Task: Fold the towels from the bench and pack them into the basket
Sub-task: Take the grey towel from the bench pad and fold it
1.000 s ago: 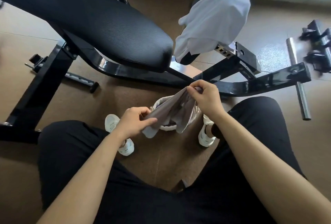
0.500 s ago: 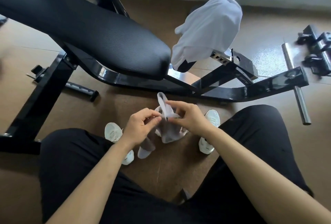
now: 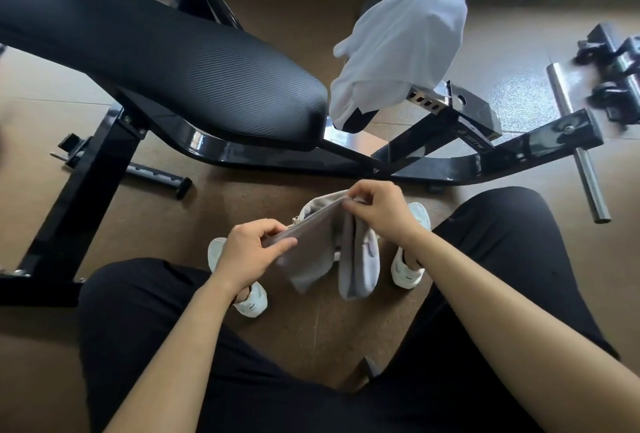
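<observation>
A soft grey cloth towel hangs stretched between both hands, low at centre, just above the pale fabric basket that sits on the floor between two white shoes. Fingers of the left hand pinch its near-left edge. Those of the right hand pinch the far-right edge, with a doubled fold dangling below. It looks light and limp, likely to sag wherever unsupported, so corners and the fold line seem the best holds. A white towel drapes over the far-right frame of the black padded counter.
</observation>
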{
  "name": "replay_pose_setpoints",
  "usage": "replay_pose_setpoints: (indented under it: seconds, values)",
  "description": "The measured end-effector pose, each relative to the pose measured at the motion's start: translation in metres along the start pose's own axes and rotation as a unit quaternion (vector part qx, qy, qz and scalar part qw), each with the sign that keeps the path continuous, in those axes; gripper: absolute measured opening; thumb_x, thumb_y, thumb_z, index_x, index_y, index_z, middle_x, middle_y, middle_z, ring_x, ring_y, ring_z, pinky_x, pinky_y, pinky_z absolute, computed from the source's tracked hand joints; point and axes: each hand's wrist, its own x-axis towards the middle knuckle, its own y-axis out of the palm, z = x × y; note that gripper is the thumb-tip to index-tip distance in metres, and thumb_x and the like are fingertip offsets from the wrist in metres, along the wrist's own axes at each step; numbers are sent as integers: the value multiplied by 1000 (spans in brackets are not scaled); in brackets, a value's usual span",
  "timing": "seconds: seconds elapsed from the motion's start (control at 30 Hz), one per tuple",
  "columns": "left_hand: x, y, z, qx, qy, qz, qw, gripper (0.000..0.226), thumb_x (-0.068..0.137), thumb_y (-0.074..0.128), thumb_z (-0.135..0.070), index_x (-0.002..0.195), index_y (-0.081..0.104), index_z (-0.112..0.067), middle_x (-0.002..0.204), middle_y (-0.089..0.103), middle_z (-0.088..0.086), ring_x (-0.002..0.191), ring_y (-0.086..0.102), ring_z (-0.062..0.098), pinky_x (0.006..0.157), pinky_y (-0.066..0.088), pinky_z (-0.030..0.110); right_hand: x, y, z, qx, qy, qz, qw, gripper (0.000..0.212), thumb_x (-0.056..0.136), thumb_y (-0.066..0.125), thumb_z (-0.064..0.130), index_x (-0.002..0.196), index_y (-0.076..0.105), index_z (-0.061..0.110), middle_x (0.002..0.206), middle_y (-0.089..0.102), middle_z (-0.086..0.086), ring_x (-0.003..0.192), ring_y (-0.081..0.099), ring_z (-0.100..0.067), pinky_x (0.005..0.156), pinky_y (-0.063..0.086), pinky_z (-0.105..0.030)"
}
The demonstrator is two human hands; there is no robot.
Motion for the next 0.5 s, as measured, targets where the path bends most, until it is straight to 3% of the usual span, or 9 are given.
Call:
replay_pose_setpoints:
  seconds: [0.2, 0.4, 0.5]
  values:
    - [-2, 4, -5, -67, -36, -52, 996, 13, 87, 80, -18, 93, 78, -29, 88, 77, -12, 87, 72, 10, 79, 60, 29, -9, -7, -13, -19, 52, -43, 998, 8, 91, 75, 24, 97, 75, 19, 83, 71, 2, 81, 66, -12, 75, 58, -33]
    - [2, 6, -18, -206, -66, -109, 970, 16, 88, 78, -17, 91, 78, -33, 88, 79, -9, 90, 74, 17, 79, 60, 35, -13, -9, -4, 44, 76, -73, 993, 23, 89, 77, 19, 109, 67, 20, 90, 69, 6, 83, 65, -3, 69, 49, -9]
    - [4, 13, -27, -256, -96, -110, 956, 11, 90, 75, -17, 92, 79, -27, 87, 79, -6, 88, 73, 10, 83, 58, 33, -13, -6, -1, 87, 109, -76, 987, 17, 86, 80, 20, 98, 68, 19, 86, 75, 8, 82, 72, -7, 75, 59, -23]
